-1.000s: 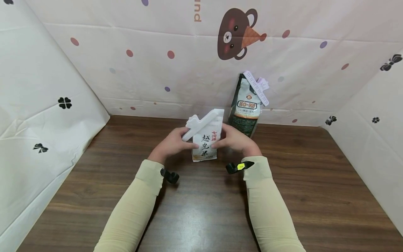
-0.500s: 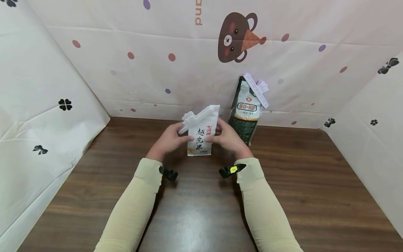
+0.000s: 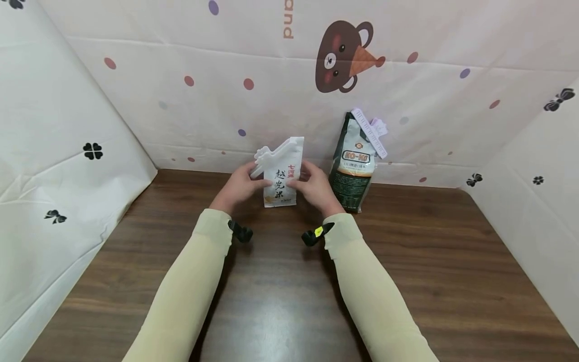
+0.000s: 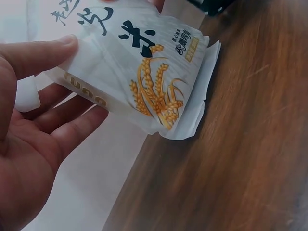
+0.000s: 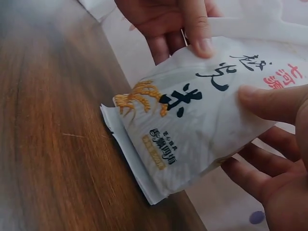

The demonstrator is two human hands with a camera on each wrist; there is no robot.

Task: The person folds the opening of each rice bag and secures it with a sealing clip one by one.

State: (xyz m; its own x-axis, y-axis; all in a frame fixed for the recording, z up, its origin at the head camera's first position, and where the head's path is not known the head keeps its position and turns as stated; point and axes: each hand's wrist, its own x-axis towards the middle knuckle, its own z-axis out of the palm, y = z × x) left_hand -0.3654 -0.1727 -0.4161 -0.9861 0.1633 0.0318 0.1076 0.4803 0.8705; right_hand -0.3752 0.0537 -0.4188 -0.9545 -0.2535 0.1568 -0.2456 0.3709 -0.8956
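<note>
Both hands hold a small white rice bag (image 3: 280,173), printed with dark characters and golden rice ears. The left hand (image 3: 239,186) grips its left side, thumb on the front and fingers behind. On the other side the right hand (image 3: 315,187) does the same. A white bag clip (image 3: 269,157) sits slanted across the bag's upper left corner. In the left wrist view the bag's lower edge (image 4: 190,120) hangs close over the wooden table. The right wrist view shows the right thumb (image 5: 262,102) pressed on the printed face.
A green and white KO-KO bag (image 3: 355,163) with a pale purple clip (image 3: 370,133) leans on the back wall, right of the right hand. White printed sheets (image 3: 203,115) stand behind and at both sides of the brown wooden table (image 3: 434,261).
Both hands have carried the rice bag to the left and farther back, toward the wall. It stands more upright in the head view. The KO-KO bag stays in place.
</note>
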